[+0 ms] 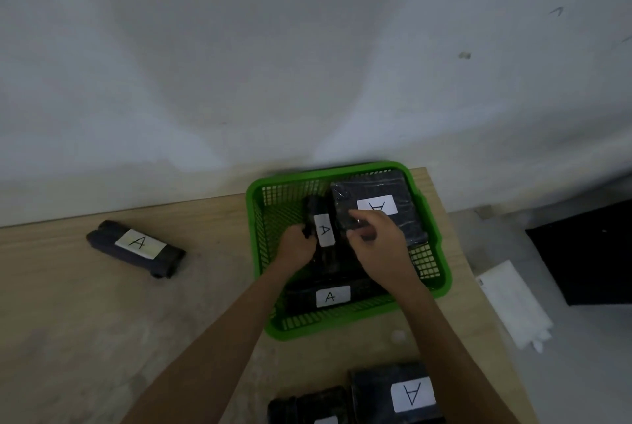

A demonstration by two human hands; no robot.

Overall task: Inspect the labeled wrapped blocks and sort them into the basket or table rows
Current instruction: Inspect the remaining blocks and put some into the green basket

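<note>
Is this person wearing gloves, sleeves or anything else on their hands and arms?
No gloves: the left hand and right hand are both bare. Both forearms are bare as far as the picture's lower edge, with no sleeve, watch or band in view.

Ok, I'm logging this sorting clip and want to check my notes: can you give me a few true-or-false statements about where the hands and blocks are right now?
1. The left hand and right hand both grip the narrow block in the green basket. True.
2. That is the only block in the basket. False: a large flat block lies at its back right and a third block along its front.
3. A lone block lies on the table left of the basket. True.
4. The readable labels show different letters. False: each one reads A.
</note>
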